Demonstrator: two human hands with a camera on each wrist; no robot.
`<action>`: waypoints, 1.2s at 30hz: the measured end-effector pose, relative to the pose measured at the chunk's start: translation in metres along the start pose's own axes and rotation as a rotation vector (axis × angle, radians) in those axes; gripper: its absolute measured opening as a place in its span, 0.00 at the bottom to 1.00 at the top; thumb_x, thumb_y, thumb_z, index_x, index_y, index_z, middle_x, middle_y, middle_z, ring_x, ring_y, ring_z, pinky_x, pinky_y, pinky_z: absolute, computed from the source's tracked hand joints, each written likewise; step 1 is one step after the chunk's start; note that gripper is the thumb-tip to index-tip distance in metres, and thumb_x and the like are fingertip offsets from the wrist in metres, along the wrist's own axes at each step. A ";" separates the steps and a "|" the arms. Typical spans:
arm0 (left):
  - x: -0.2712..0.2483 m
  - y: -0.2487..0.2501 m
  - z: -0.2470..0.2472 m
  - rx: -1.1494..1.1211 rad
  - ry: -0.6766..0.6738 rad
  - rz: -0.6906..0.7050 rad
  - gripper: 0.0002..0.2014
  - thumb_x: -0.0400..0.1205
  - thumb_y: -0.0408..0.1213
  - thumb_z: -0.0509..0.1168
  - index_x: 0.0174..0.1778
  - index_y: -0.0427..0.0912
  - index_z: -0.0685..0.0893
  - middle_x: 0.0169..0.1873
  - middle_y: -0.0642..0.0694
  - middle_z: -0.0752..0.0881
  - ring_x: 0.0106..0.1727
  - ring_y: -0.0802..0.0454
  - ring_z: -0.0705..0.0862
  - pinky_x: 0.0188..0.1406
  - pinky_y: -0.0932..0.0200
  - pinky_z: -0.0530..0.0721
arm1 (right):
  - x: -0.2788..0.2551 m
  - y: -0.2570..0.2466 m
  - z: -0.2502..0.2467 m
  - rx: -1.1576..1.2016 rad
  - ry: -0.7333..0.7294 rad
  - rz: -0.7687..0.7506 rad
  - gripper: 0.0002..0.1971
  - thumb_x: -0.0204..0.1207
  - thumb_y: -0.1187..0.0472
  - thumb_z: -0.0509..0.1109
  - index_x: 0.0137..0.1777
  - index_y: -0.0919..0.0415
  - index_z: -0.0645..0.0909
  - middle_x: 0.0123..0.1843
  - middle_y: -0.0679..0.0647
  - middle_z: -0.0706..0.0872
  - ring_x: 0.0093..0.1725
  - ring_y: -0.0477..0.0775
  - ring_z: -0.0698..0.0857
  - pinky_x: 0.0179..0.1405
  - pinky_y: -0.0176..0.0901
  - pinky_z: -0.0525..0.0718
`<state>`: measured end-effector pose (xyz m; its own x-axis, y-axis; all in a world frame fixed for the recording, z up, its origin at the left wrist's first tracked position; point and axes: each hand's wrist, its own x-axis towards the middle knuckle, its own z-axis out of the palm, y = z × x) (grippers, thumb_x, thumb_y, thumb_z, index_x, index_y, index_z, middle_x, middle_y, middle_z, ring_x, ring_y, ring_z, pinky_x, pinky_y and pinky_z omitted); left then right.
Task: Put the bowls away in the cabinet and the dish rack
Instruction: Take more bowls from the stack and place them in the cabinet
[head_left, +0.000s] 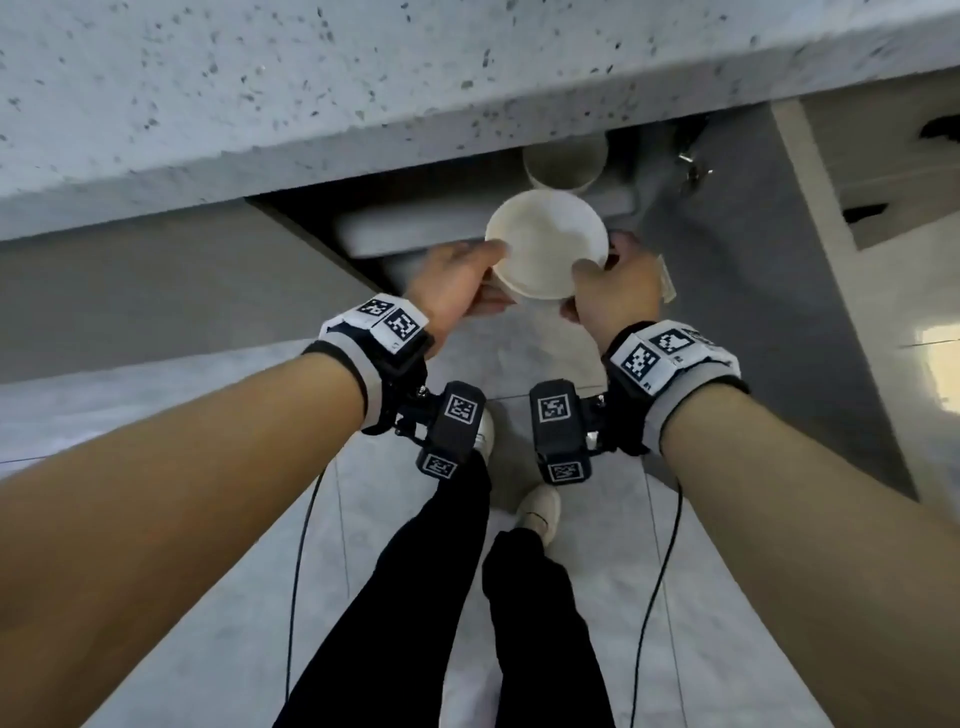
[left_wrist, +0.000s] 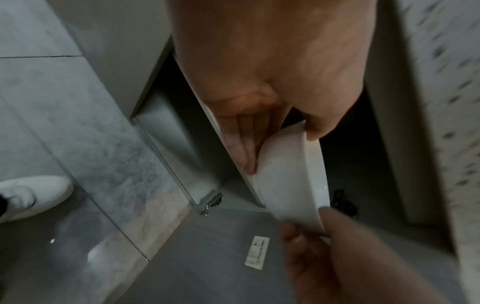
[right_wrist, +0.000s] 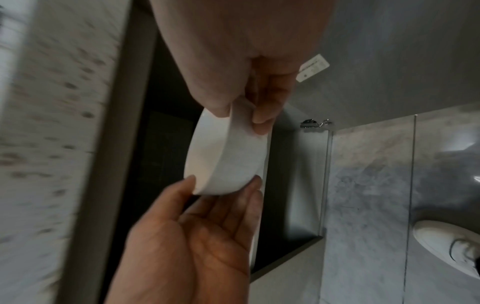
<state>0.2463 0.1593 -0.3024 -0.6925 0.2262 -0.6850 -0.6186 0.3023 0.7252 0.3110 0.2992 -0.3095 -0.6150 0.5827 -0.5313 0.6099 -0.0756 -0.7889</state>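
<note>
While the white bowl is gripped at opposite rims by the left hand and right hand before the open cabinet, 1 container is seen inside, so stowing seems unfinished, under the speckled worktop, above a tiled floor.

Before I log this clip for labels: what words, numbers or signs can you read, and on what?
No text is legible.
White sticker on the open cabinet door: printed lines, too blurred to read.
Wristbands: black-and-white square code markers only, no words.
Bowl: no marking visible.
</note>
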 end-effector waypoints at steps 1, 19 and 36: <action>0.015 -0.007 0.003 0.005 0.006 0.051 0.14 0.85 0.40 0.63 0.62 0.38 0.83 0.47 0.36 0.90 0.44 0.44 0.91 0.53 0.49 0.90 | 0.016 0.007 0.007 -0.013 0.020 -0.024 0.19 0.75 0.69 0.62 0.66 0.61 0.80 0.50 0.57 0.85 0.34 0.61 0.86 0.19 0.41 0.85; 0.152 -0.037 0.009 0.053 0.088 0.391 0.17 0.85 0.40 0.62 0.69 0.40 0.77 0.52 0.42 0.86 0.49 0.46 0.86 0.50 0.46 0.87 | 0.143 0.024 0.067 0.048 0.056 -0.243 0.12 0.80 0.71 0.59 0.59 0.61 0.79 0.49 0.64 0.86 0.18 0.50 0.82 0.13 0.35 0.77; 0.204 -0.055 -0.071 -0.103 0.251 0.205 0.08 0.88 0.35 0.59 0.46 0.35 0.79 0.40 0.32 0.85 0.34 0.44 0.85 0.38 0.57 0.89 | 0.160 0.018 0.158 0.003 -0.340 -0.207 0.24 0.83 0.68 0.64 0.79 0.63 0.69 0.62 0.57 0.80 0.52 0.59 0.87 0.50 0.58 0.91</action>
<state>0.1124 0.1235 -0.4771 -0.8680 0.0339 -0.4953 -0.4827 0.1758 0.8580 0.1448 0.2632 -0.4574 -0.8553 0.2850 -0.4328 0.4548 0.0125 -0.8905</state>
